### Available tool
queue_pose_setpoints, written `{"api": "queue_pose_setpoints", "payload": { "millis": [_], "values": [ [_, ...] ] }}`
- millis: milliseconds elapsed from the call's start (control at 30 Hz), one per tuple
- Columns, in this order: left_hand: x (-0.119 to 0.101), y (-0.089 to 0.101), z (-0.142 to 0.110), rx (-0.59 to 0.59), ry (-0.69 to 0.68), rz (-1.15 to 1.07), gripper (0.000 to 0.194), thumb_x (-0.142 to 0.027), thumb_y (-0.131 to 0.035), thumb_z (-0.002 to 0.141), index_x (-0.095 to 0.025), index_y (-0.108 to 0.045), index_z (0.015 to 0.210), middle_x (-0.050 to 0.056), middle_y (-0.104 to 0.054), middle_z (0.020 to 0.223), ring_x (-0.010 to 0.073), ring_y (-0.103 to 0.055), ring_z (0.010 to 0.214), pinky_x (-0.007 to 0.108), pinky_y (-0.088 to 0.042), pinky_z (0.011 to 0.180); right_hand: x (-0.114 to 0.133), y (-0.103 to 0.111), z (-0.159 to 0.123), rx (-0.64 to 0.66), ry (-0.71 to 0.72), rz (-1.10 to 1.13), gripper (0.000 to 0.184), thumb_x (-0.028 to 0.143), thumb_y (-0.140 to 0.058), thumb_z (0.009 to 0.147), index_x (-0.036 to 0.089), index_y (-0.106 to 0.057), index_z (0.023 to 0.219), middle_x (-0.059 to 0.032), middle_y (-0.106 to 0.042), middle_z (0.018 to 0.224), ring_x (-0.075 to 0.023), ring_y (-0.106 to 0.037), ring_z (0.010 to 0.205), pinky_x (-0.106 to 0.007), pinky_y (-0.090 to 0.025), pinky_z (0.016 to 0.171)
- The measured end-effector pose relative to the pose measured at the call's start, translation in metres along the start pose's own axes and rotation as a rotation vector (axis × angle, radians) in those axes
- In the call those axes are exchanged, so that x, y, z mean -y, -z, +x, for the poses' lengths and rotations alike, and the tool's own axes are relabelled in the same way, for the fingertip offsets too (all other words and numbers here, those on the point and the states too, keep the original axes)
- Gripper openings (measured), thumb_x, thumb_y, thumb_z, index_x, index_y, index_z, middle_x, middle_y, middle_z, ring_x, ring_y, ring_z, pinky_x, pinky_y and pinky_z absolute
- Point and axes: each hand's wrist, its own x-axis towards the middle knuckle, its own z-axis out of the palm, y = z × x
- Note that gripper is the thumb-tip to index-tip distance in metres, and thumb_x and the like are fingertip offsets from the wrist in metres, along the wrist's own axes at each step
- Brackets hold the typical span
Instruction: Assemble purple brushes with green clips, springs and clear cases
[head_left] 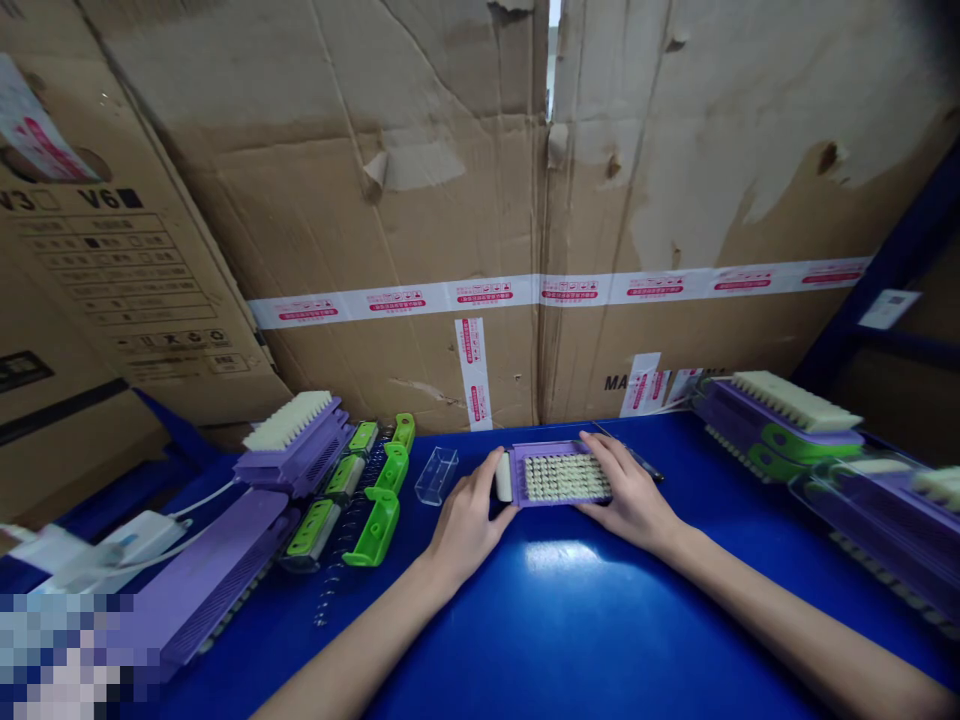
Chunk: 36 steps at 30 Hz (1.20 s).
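Observation:
A purple brush-like unit (pixel 566 478) with rows of cream bristle tufts facing up rests at the back of the blue table. My left hand (pixel 469 510) is closed around its left end, fingers and thumb against a cream end piece (pixel 504 476). At the other end, my right hand (pixel 630 492) grips the unit, thumb at the near edge and fingers over the far edge. Left of my left hand stands a small clear plastic box (pixel 436 475). Behind my right hand lies a thin dark tool (pixel 637 460), partly hidden.
Green plastic covers (pixel 375 525), green-and-clear cases (pixel 311 530) and metal springs (pixel 326 590) lie to the left. Purple brush units (pixel 292 450) are stacked beyond, near a white plug with cable (pixel 142 540). More purple units (pixel 787 420) stand right. Cardboard (pixel 412 220) walls the back.

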Motion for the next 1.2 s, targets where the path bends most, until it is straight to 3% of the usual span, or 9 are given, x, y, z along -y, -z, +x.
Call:
{"api": "queue_pose_setpoints", "payload": {
  "millis": [100,200,300,567,700,833,933,1067,1200],
  "values": [
    [-0.0022,0.0016,0.0005,-0.045,-0.053,0.057,0.059,-0.024,-0.063,0.079,-0.023,-0.039,0.132,0.01,-0.055,0.13,0.025,-0.056,0.115,0.045,-0.047,0.096,-0.0002,0.0,-0.0008,-0.052,0.007,-0.004,0.082,0.03,-0.06,0.079,0.022,-0.013,0.146,-0.0167,-0.045,0.131,-0.0306,-0.046,0.121,-0.05,-0.046,0.095],
    [-0.0024,0.0026,0.0022,-0.071,0.021,0.159,0.039,-0.038,-0.066,0.076,-0.02,-0.058,0.109,0.012,-0.057,0.126,0.029,-0.058,0.111,0.047,-0.049,0.092,0.0008,0.0013,-0.0011,-0.105,0.022,-0.009,0.08,0.032,-0.06,0.08,0.022,-0.016,0.146,-0.0166,-0.046,0.13,-0.0302,-0.047,0.12,-0.048,-0.047,0.094],
    [-0.0035,0.003,0.0033,-0.082,0.08,0.236,0.036,-0.047,-0.068,0.072,-0.018,-0.061,0.093,0.012,-0.061,0.117,0.0305,-0.061,0.103,0.047,-0.05,0.087,0.0032,0.0025,-0.0007,-0.15,-0.008,-0.013,0.078,0.034,-0.06,0.08,0.022,-0.017,0.145,-0.0167,-0.046,0.128,-0.0305,-0.049,0.119,-0.047,-0.049,0.091],
    [-0.0069,0.0039,0.0018,-0.088,0.028,0.309,0.029,-0.028,-0.062,0.078,-0.019,-0.055,0.104,0.008,-0.061,0.099,0.0251,-0.06,0.092,0.04,-0.05,0.079,0.0048,0.0013,0.0001,-0.109,0.029,0.004,0.079,0.031,-0.06,0.08,0.021,-0.016,0.145,-0.017,-0.045,0.13,-0.0302,-0.045,0.121,-0.048,-0.046,0.096],
    [-0.0098,0.0049,0.0022,-0.112,0.025,0.518,0.031,-0.027,-0.058,0.079,-0.015,-0.056,0.108,0.015,-0.058,0.11,0.0329,-0.052,0.104,0.051,-0.041,0.09,0.0043,-0.0001,0.0001,-0.109,-0.02,0.013,0.079,0.031,-0.061,0.08,0.021,-0.016,0.145,-0.0169,-0.045,0.129,-0.0299,-0.046,0.12,-0.049,-0.047,0.095],
    [-0.0106,0.0036,0.0021,-0.16,0.123,0.635,0.041,-0.031,-0.057,0.078,-0.009,-0.055,0.113,0.023,-0.05,0.121,0.0408,-0.043,0.116,0.065,-0.026,0.098,0.0035,-0.0018,0.0006,-0.104,-0.047,0.005,0.079,0.032,-0.062,0.079,0.02,-0.018,0.144,-0.0175,-0.045,0.128,-0.03,-0.046,0.119,-0.049,-0.046,0.096],
    [-0.0078,0.0018,0.0012,-0.163,0.131,0.629,0.041,-0.03,-0.055,0.079,-0.008,-0.053,0.114,0.025,-0.045,0.126,0.0416,-0.041,0.117,0.064,-0.031,0.095,0.0033,-0.0021,0.0006,-0.093,-0.049,0.0,0.079,0.033,-0.061,0.08,0.02,-0.019,0.144,-0.0173,-0.046,0.127,-0.0303,-0.047,0.12,-0.049,-0.046,0.096],
    [-0.0039,0.0009,0.0007,-0.189,0.022,0.567,0.034,-0.022,-0.048,0.084,-0.011,-0.052,0.116,0.021,-0.044,0.126,0.034,-0.045,0.114,0.051,-0.043,0.09,0.0034,-0.0022,0.0009,-0.077,-0.051,-0.005,0.079,0.034,-0.061,0.08,0.021,-0.017,0.145,-0.0163,-0.046,0.127,-0.0303,-0.047,0.12,-0.05,-0.046,0.096],
    [-0.0032,0.002,0.0028,-0.256,0.069,0.575,0.037,-0.025,-0.047,0.087,-0.007,-0.049,0.119,0.023,-0.043,0.124,0.0333,-0.045,0.112,0.049,-0.044,0.09,0.0023,-0.0041,0.0034,-0.072,-0.051,0.002,0.079,0.033,-0.061,0.08,0.021,-0.017,0.144,-0.0161,-0.046,0.128,-0.0296,-0.046,0.12,-0.049,-0.045,0.097]
  ]
}}
